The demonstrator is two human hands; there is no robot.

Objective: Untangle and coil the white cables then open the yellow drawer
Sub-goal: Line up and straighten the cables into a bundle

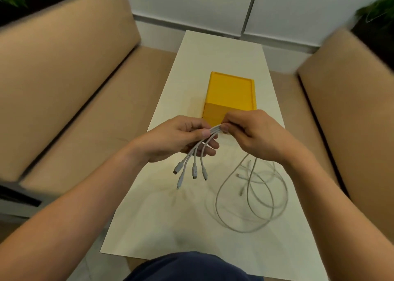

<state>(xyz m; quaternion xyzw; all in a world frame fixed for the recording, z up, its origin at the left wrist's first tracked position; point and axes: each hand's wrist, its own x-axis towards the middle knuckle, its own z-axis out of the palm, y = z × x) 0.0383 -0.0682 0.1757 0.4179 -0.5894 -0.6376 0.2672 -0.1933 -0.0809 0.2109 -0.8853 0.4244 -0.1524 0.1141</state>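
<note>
Both hands hold a bundle of white cables (197, 153) above the table. My left hand (181, 138) pinches the bundle between thumb and fingers, and several plug ends hang down from it. My right hand (253, 133) grips the same strands just to the right, fingers closed. The rest of the white cables loops (251, 197) down from my right hand and lies in loose tangled rings on the table. The yellow drawer box (231, 93) stands shut behind my hands, its front partly hidden by them.
The long white table (170, 227) runs away from me between two tan sofas, one at the left (74, 78) and one at the right (351, 110). A white wall stands beyond the table. My dark-clothed knee (189, 265) shows at the bottom edge.
</note>
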